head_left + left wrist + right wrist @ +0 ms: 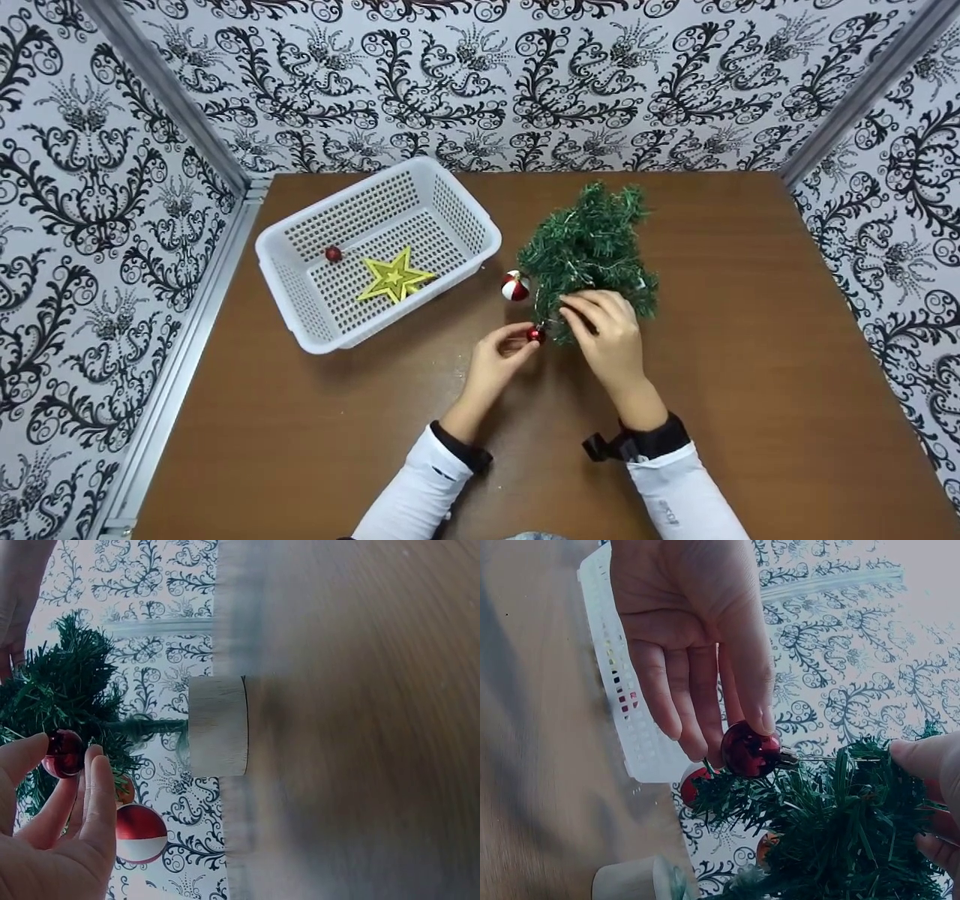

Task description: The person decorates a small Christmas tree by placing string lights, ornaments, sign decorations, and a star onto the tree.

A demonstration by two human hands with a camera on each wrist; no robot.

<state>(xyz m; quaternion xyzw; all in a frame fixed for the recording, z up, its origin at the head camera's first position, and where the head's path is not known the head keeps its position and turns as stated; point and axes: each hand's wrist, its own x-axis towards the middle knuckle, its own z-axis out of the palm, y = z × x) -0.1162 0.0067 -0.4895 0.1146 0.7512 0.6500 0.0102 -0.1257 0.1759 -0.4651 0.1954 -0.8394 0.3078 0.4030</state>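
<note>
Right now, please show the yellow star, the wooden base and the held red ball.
Yellow star [394, 278]: head view, its centre.
Wooden base [217, 727]: left wrist view, its side.
Held red ball [65, 757]: left wrist view, its front.

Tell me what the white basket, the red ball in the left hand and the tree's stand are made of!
White basket: probably matte plastic; its walls have rows of holes.
Red ball: glossy, with bright reflections; maybe plastic or glass.
Tree's stand: looks like pale, dull wood, with faint grain.
</note>
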